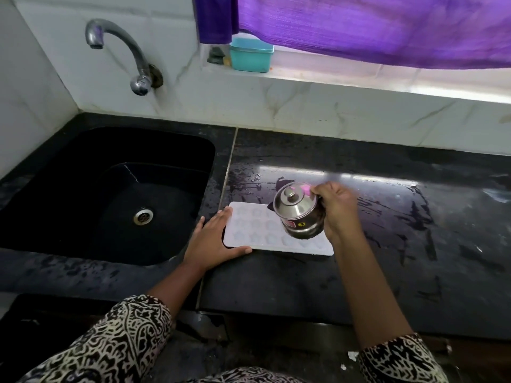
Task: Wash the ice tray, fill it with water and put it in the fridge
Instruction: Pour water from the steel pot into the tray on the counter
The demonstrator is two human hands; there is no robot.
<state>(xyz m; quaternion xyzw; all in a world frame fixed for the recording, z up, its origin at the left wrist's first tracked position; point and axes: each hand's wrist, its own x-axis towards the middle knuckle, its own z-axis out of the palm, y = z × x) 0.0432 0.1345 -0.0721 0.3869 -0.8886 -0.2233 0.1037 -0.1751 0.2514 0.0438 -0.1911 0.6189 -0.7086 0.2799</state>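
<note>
Filling, head view | my left grip (214, 239) flat and open, pressing the ice tray (257, 230) on the counter (387, 258) at its edge by the sink (83, 150) | my right grip (338, 208) wrapped round a tilted steel pot (298, 214) above the tray | washing seemingly done, fridge pending.

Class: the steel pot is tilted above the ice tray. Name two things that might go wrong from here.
The pot, tilted in the right hand, may drop its lid onto the tray. The left hand only rests flat at the tray's edge, so the tray might slide on the wet counter.
</note>
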